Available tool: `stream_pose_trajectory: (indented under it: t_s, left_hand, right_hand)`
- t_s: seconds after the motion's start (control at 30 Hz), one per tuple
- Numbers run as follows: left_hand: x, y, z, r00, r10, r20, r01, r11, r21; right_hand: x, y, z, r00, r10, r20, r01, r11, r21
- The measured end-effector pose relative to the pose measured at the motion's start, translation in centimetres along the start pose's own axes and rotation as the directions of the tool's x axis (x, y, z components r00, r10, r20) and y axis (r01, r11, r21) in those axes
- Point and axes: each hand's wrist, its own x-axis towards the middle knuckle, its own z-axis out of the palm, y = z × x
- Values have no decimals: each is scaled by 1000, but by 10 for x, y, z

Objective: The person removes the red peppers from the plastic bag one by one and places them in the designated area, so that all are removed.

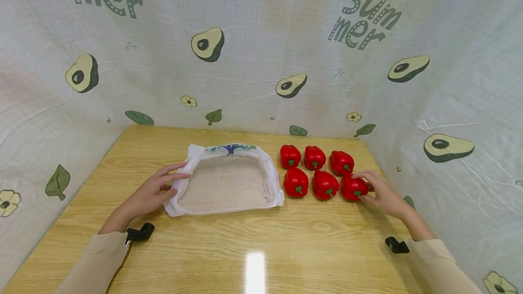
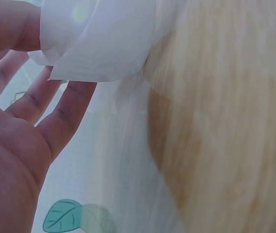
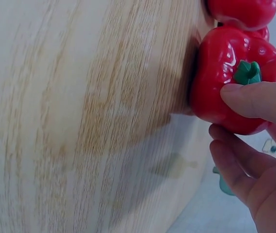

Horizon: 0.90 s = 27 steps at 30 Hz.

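A white plastic bag [image 1: 278, 194] lies spread on the table, its mouth wide and its rim rolled outward, with a blue-green tree print at the far edge. My left hand [image 1: 157, 189] holds its left rim; in the left wrist view the white film hides some fingertips. Six red bell peppers with green stems stand right of the bag in two rows. My right hand [image 1: 380, 194] grips the near-row right-hand bell pepper [image 3: 215, 92], thumb beside its stem. It sits close to the neighbouring bell pepper [image 1: 325, 185] and the one behind it [image 1: 341, 162].
The wooden table [image 1: 196, 253] ends at a pale curtain [image 1: 253, 58] printed with avocados and leaves, which hangs behind it and along both sides. A black wrist camera [image 1: 140, 232] is strapped near the left cuff, another camera [image 1: 396, 245] near the right.
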Motion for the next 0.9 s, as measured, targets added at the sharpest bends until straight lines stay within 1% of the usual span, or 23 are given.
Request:
stream_pose_trajectory:
  t_s: [0.4, 0.73, 0.9]
  left_hand:
    - [2, -1, 0, 1000, 5, 2, -5, 1000, 11]
    - [2, 0, 1, 1000, -19, 8, 19, 1000, 5]
    - [2, 1, -1, 1000, -18, 3, 18, 1000, 9]
  right_hand:
    - [1, -2, -3, 999, 23, 25, -24, 999, 29]
    - [-1, -8, -11, 999, 10, 49, -13, 998, 59]
    - [-2, -14, -13, 997, 49, 59, -51, 998, 33]
